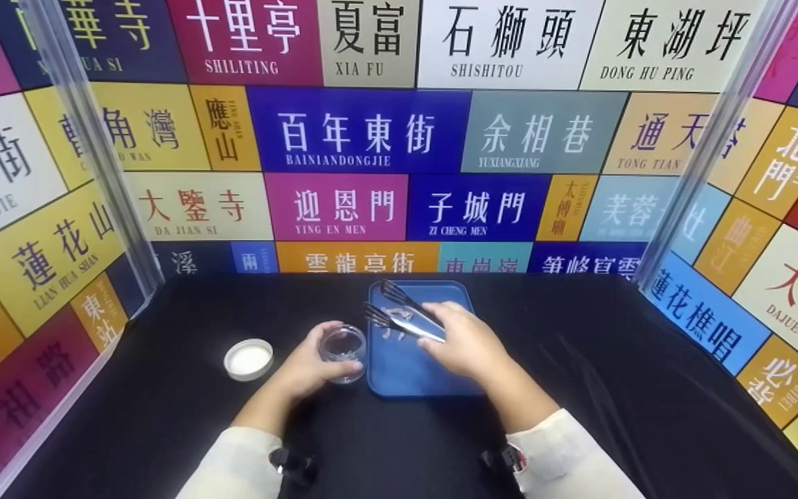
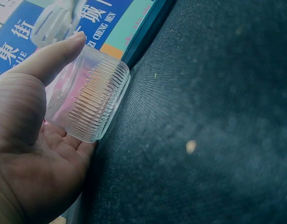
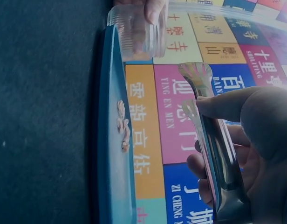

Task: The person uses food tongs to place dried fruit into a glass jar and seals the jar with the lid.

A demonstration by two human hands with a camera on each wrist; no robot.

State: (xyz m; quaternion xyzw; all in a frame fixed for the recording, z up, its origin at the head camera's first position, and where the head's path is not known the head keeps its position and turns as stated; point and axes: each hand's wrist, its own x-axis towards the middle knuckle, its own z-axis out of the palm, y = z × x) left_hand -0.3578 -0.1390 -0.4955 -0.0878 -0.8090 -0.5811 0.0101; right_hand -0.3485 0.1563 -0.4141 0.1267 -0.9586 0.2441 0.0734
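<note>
My left hand [image 1: 309,364] grips a clear ribbed jar [image 2: 97,95], thumb on one side and fingers round the other. The jar has no lid on and I see nothing in it. In my right hand [image 1: 468,339] is a pair of metal tongs [image 3: 215,149], pinched between thumb and fingers. Their fork-shaped tips stand apart over the blue tray [image 1: 409,381], with nothing visible between them in the right wrist view. Several small pale brownish pieces [image 3: 123,126] lie on the tray beneath the tongs; what they are I cannot tell.
A round white lid [image 1: 248,359] lies on the black cloth [image 1: 385,450] left of the left hand. Panels printed with place names [image 1: 364,132] stand behind and at both sides. Clear upright strips [image 1: 711,152] run along the corners.
</note>
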